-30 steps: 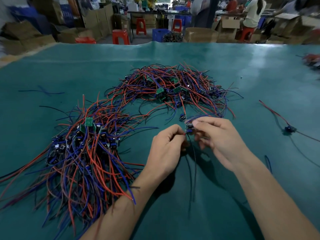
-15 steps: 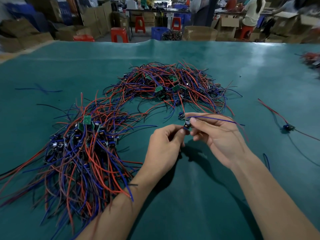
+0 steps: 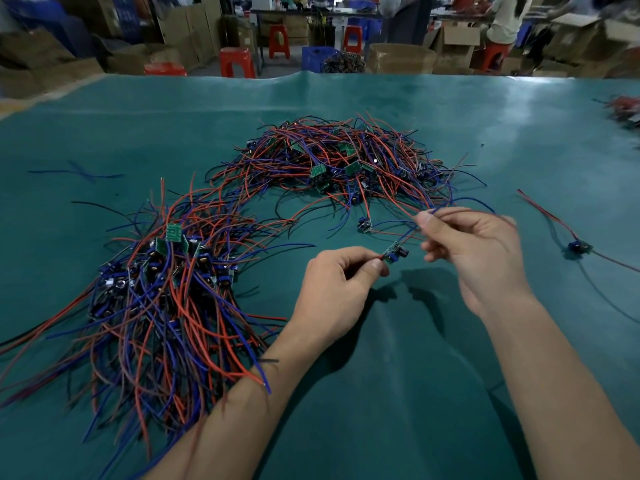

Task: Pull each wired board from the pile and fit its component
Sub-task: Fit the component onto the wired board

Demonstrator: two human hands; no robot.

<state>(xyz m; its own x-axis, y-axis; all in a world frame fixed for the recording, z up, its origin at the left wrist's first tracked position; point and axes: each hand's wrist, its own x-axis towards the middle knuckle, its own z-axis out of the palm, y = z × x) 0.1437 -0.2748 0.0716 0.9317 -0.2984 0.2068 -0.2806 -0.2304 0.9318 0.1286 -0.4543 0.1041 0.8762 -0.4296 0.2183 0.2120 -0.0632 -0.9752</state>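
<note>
My left hand pinches the board edge; right hand pinches its wires. Light, floppy leads, so grip the board, not the wires.

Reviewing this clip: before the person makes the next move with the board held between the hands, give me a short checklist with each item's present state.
1. Board held off the table: ok, it hangs between the two hands.
2. Left hand has a grip: ok, thumb and fingers pinch the red lead at the board's edge.
3. Right hand controls the wires: ok, it pinches the blue and red leads above the board.
4. Leads free of the far pile: cannot tell, they run close to its edge.
5. Component fitted on the board: cannot tell, too small and blurred.
6. Near pile clear of the hands: ok, it lies to the left.
</note>
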